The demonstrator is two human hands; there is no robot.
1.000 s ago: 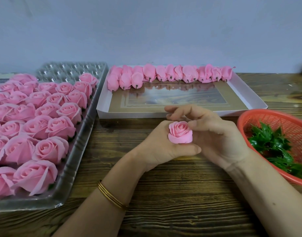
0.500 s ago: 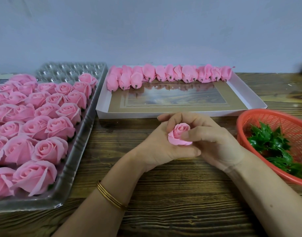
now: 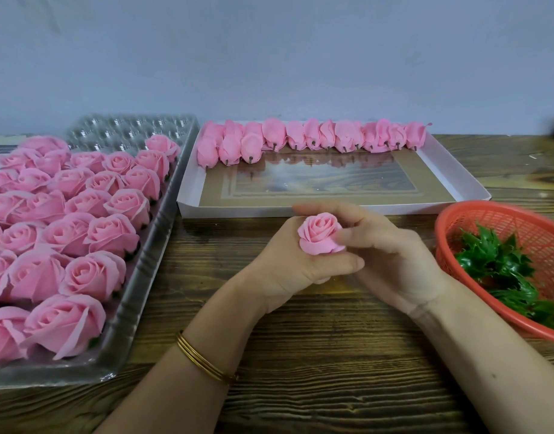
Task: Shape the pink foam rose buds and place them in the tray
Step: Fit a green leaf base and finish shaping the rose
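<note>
Head: rose bud [image 3: 321,236] atop left grip [image 3: 286,267], beside right grip [image 3: 391,261]

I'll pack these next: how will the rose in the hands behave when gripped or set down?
Probably soft and creased easily: the rose has thin layered petals. Likely light: left hand and right hand hold it with fingers alone. Rounded, so it may tip unless cupped by the tray.
</note>
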